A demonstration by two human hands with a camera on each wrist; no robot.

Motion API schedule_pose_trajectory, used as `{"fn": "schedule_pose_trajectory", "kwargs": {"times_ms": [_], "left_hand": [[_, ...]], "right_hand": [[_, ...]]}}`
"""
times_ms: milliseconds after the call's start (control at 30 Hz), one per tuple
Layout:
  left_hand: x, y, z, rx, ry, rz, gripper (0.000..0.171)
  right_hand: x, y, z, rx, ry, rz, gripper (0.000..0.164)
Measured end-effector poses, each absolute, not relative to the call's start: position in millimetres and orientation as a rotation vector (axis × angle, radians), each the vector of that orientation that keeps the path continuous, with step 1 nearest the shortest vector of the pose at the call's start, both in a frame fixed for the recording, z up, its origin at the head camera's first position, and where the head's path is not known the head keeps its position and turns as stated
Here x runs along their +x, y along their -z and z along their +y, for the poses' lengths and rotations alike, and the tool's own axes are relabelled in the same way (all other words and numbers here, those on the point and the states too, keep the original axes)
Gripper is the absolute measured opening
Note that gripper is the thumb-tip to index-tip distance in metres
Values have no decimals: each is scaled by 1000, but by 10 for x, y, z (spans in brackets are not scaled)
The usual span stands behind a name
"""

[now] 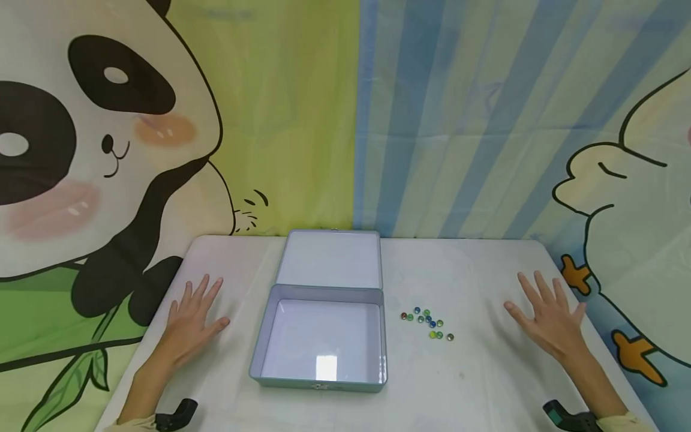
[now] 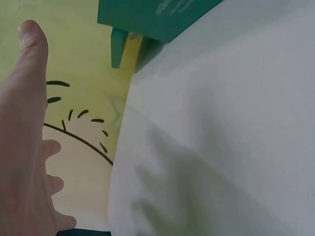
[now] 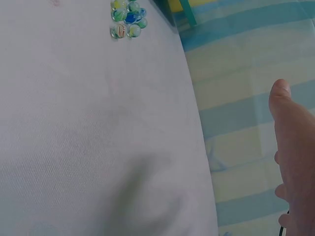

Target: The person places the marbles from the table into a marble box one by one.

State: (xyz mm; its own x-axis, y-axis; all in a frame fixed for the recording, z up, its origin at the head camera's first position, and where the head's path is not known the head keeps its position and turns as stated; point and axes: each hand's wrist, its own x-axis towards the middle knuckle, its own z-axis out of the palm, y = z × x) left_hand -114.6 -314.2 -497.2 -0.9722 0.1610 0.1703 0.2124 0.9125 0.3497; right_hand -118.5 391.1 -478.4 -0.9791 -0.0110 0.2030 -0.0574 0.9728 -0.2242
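Observation:
In the head view my left hand (image 1: 191, 321) is spread with straight fingers over the left side of the white table, holding nothing. My right hand (image 1: 550, 318) is likewise spread over the right side, its fingers apart. Between them stands a green-rimmed metal box (image 1: 318, 382) with its hinged lid (image 1: 329, 259) thrown back; nothing lies inside it. Several glass marbles (image 1: 432, 324), blue, green, yellowish and brown, lie loosely grouped to the right of the box. Marbles (image 3: 133, 18) also show at the top of the right wrist view, away from the right hand.
The white table (image 1: 459, 390) ends at the back against a printed cloth (image 1: 302, 120) with a panda on its left half and stripes on its right. In the left wrist view, the green box side (image 2: 152, 17) stands near the table's edge.

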Motion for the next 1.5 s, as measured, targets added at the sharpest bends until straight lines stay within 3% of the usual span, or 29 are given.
{"fn": "schedule_pose_trajectory", "kwargs": {"times_ms": [367, 600, 1000, 1500], "left_hand": [[-1075, 4997, -2966, -349, 791, -2897, 77], [-1210, 5046, -2733, -520, 1343, -2764, 70], [-1471, 5533, -2571, -823, 2064, -2372, 58], [-1364, 5563, -2506, -568, 2024, -2641, 57]], "right_hand": [[-1169, 4750, 3809, 90, -385, -2921, 80], [-1151, 4783, 3508, 89, -532, -3106, 81], [-962, 5091, 2982, 127, -887, -3181, 51], [-947, 5225, 2917, 182, -972, -3040, 35]]}}
